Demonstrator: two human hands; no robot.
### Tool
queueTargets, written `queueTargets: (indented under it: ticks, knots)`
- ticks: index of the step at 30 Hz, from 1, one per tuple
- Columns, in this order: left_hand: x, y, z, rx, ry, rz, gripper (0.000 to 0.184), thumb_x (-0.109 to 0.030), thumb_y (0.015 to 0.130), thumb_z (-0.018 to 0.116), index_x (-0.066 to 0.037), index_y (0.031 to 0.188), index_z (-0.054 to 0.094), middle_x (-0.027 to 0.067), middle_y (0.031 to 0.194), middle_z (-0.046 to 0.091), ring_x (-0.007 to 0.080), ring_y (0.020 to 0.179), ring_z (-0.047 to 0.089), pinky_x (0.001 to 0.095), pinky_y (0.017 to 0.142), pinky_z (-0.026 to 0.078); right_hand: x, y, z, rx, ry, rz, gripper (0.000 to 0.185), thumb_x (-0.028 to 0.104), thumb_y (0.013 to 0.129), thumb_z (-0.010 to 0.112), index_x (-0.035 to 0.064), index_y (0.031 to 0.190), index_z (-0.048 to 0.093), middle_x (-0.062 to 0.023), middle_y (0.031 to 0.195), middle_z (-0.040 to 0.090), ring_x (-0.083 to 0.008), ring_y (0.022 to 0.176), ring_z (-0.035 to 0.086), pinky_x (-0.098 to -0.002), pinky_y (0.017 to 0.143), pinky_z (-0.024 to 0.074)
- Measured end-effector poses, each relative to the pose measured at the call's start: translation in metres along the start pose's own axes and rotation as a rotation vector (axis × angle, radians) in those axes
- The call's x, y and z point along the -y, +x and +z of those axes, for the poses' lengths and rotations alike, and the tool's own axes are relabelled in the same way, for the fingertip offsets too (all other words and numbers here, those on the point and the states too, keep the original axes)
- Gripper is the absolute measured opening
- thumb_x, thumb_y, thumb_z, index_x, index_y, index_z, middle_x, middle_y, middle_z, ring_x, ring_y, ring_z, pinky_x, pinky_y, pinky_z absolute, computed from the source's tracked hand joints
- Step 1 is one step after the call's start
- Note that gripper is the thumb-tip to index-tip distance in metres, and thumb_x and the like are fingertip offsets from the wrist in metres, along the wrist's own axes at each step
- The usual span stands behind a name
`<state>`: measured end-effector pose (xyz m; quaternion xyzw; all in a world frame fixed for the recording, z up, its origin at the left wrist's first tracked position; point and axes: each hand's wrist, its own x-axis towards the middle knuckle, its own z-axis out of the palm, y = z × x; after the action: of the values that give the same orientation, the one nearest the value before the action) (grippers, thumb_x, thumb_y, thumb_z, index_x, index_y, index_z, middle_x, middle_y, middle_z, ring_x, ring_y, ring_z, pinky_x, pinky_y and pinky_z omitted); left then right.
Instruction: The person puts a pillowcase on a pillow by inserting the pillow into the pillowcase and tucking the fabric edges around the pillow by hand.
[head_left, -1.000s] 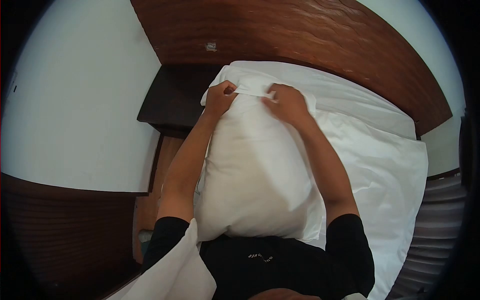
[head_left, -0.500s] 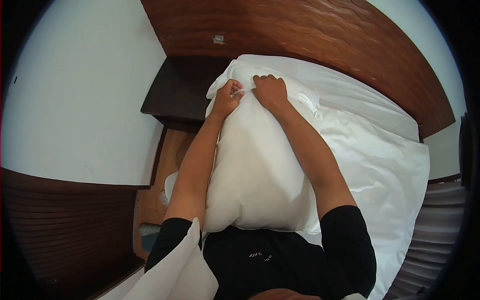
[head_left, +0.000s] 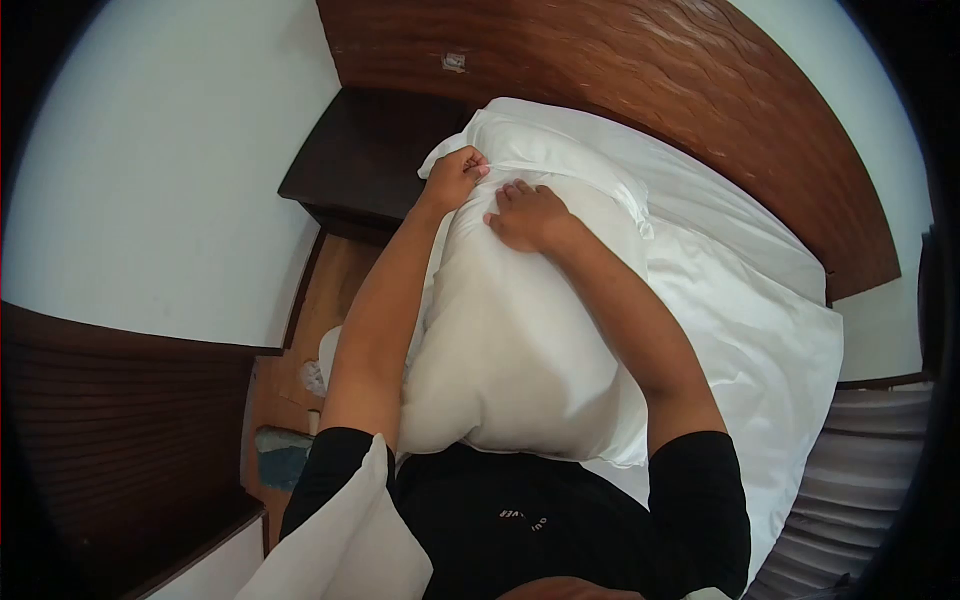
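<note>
The pillow [head_left: 520, 340] lay on the bed [head_left: 765, 370], its near end against the shirt [head_left: 480, 500]. At its far end, the left hand [head_left: 455, 182] pinched the edge of the white cloth [head_left: 570, 155]; the right hand [head_left: 532, 218] rested on top, fingers loose, grasping nothing. Arranging that edge seemed the step in hand; further adjustment called for a steady pinch and a flattened pillow end.

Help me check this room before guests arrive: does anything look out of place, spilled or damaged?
A blue-grey, cloth-like item and a crumpled-looking white item lie on the brown wooden floor beside the white-covered bed, which looks untidy. I cannot tell what they are. No spill or damage shows.
</note>
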<state>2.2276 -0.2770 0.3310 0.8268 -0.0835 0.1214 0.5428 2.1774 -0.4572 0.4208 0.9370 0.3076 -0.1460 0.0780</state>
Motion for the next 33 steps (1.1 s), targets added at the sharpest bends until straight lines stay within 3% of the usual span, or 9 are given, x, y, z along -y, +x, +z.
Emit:
queueTargets:
  ticks: [4,9,10,12,16,22,25,28,33]
  knots:
    - [-0.023,-0.01,-0.007,0.038,0.032,0.026,0.012,-0.009,0.089,0.074,-0.001,0.096,0.068,0.012,0.087,0.073,0.021,0.08,0.07,0.0342,0.077,0.054,-0.015,0.009,0.006,-0.008,0.045,0.091,0.069,0.045,0.108,0.028,-0.0033,0.158,0.031,-0.0184,0.165,0.033,-0.0303,0.155,0.026,-0.0459,0.125,0.0221]
    - [-0.022,-0.038,0.005,-0.05,0.021,0.089,0.012,-0.011,0.089,0.074,-0.002,0.095,0.068,0.013,0.088,0.074,0.0256,0.08,0.071,0.0361,0.076,0.054,-0.027,0.004,0.015,-0.1,0.075,0.117,0.068,0.045,0.107,0.03,-0.0025,0.156,0.035,-0.0206,0.159,0.041,-0.0326,0.151,0.035,-0.0469,0.124,0.0231]
    - [-0.023,-0.042,0.007,-0.06,0.092,0.041,0.009,-0.006,0.091,0.072,0.0,0.097,0.069,0.0106,0.089,0.073,0.0188,0.083,0.069,0.032,0.082,0.054,-0.024,0.0,0.016,-0.123,0.065,0.113,0.068,0.045,0.107,0.03,-0.0024,0.155,0.036,-0.021,0.158,0.043,-0.033,0.15,0.036,-0.0471,0.124,0.0228]
    - [-0.011,-0.039,0.01,-0.067,0.006,0.047,0.011,-0.005,0.091,0.072,-0.001,0.101,0.069,0.0108,0.094,0.074,0.0191,0.088,0.07,0.0328,0.083,0.055,-0.017,-0.006,0.02,-0.226,0.035,0.077,0.068,0.046,0.106,0.032,-0.0016,0.155,0.037,-0.0231,0.156,0.045,-0.0356,0.147,0.039,-0.0485,0.124,0.0236]
    - [0.018,-0.029,0.02,-0.067,-0.065,0.187,0.015,-0.004,0.092,0.069,-0.003,0.107,0.067,0.0115,0.105,0.073,0.0204,0.098,0.069,0.0334,0.087,0.055,-0.009,-0.017,0.027,-0.251,0.033,0.066,0.071,0.047,0.105,0.035,-0.0018,0.156,0.035,-0.0225,0.16,0.039,-0.0369,0.149,0.036,-0.0528,0.124,0.0215]
    - [0.043,-0.02,0.032,-0.186,0.056,0.078,0.011,-0.01,0.099,0.065,-0.002,0.106,0.065,0.0109,0.103,0.072,0.0227,0.099,0.068,0.0342,0.091,0.053,-0.006,-0.016,0.009,-0.164,0.031,-0.001,0.066,0.041,0.102,0.04,0.0038,0.157,0.038,-0.0152,0.166,0.033,-0.0333,0.153,0.03,-0.0512,0.122,0.0265]
    - [0.047,-0.014,0.034,-0.138,-0.052,-0.026,0.014,-0.016,0.099,0.064,-0.002,0.1,0.067,0.0136,0.095,0.073,0.0259,0.089,0.07,0.037,0.081,0.054,0.0,-0.008,0.01,-0.285,-0.029,-0.047,0.061,0.037,0.1,0.045,0.0071,0.153,0.046,-0.0126,0.156,0.048,-0.0307,0.144,0.043,-0.0485,0.114,0.036]
    - [0.039,-0.009,0.037,-0.169,-0.129,-0.007,0.014,-0.016,0.1,0.064,-0.002,0.099,0.068,0.0112,0.088,0.072,0.0196,0.083,0.066,0.0347,0.078,0.052,0.003,0.008,-0.002,-0.392,-0.168,-0.003,0.05,0.029,0.096,0.054,0.0077,0.142,0.056,-0.0103,0.134,0.061,-0.0274,0.127,0.055,-0.0465,0.102,0.0442]
    - [0.008,-0.005,0.031,-0.177,-0.316,0.018,0.014,-0.012,0.101,0.061,0.0,0.096,0.065,0.0054,0.085,0.067,0.0126,0.083,0.058,0.03,0.08,0.048,-0.02,0.031,-0.041,-0.596,-0.055,0.026,0.047,0.02,0.081,0.076,0.0113,0.125,0.062,-0.0064,0.118,0.064,-0.026,0.118,0.059,-0.0496,0.093,0.048]
